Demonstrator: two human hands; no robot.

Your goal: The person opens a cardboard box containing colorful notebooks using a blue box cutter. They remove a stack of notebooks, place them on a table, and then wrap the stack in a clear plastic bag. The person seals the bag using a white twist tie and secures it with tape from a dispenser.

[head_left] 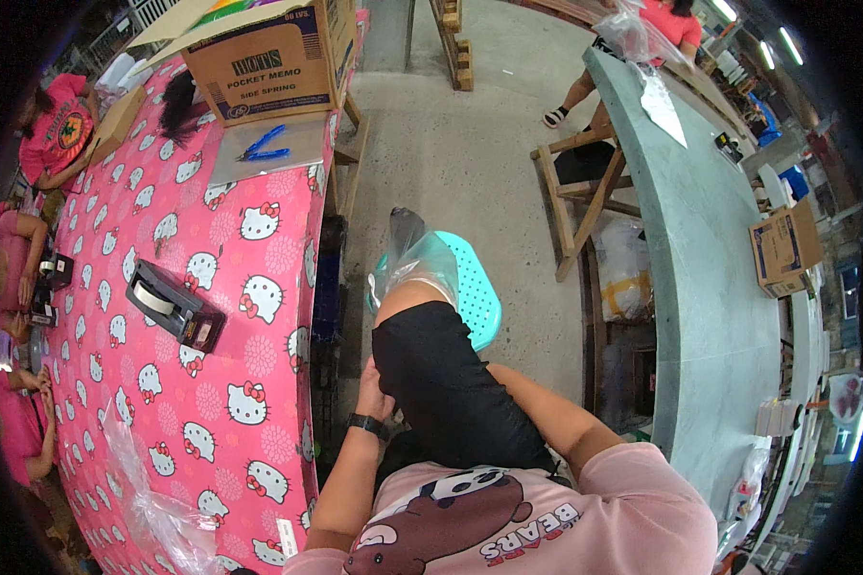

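Note:
My left hand (373, 391), with a dark watch on its wrist, is beside my thigh in black shorts (446, 383). Its fingers are mostly hidden behind the leg. My right forearm reaches in from the right, and the hand itself is out of sight behind the thigh. Clear plastic (422, 261) lies around my lower leg, over a turquoise stool (477, 297) with small holes in its top. On the pink table (230, 379) to my left stands a black tape dispenser (175, 307). Blue-handled pliers (264, 144) rest farther off on a clear sheet.
An open cardboard box (264, 86) stands at the table's far end. Loose clear plastic (158, 508) lies near its front. To the right runs a long grey-green table (690, 278), with another carton (784, 249) beyond. Several people in pink are along the left side; one more is at far right.

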